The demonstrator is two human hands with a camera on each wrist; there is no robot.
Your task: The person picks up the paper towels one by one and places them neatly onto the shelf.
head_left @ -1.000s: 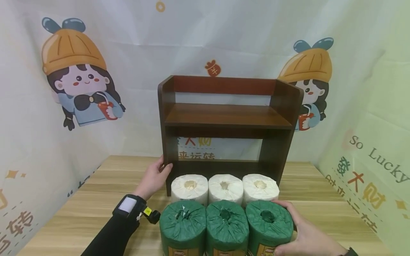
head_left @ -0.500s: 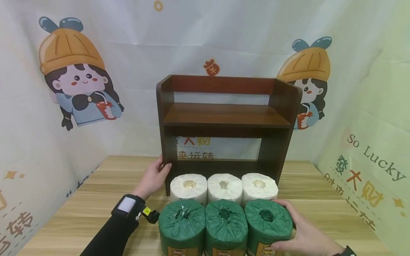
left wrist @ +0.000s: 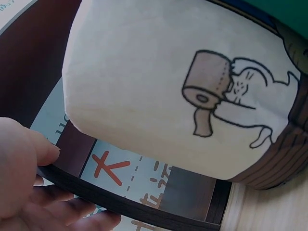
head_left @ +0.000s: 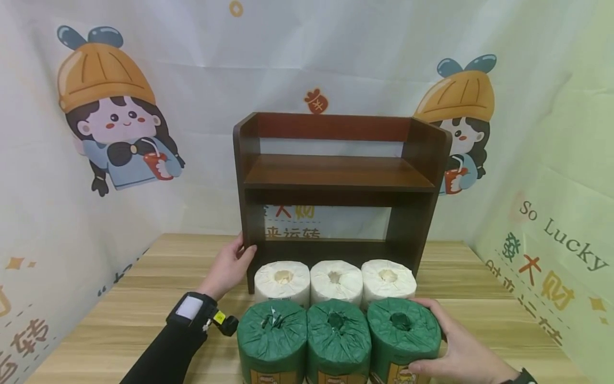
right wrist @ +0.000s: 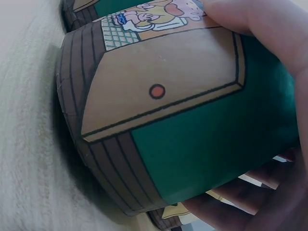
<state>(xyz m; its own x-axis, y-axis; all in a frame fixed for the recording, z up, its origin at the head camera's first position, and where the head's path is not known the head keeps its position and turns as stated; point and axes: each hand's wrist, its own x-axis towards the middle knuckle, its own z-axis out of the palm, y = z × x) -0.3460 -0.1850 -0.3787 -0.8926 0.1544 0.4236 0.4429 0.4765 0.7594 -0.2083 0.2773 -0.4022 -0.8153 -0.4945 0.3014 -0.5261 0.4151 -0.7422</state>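
Head view, left hand [head_left: 229,269] is gripping wooden bookshelf [head_left: 340,173] at left edge, right hand [head_left: 458,352] is holding rightmost green toilet roll [head_left: 404,336]

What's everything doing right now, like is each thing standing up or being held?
Brown shelf: standing upright
White rolls: wrapped, upright, three in a row
Leftmost green roll: wrapped, upright
Middle green roll: wrapped, upright
Rightmost green roll: wrapped, held
Left hand: gripping the shelf's left side panel
Right hand: holding the rightmost green roll
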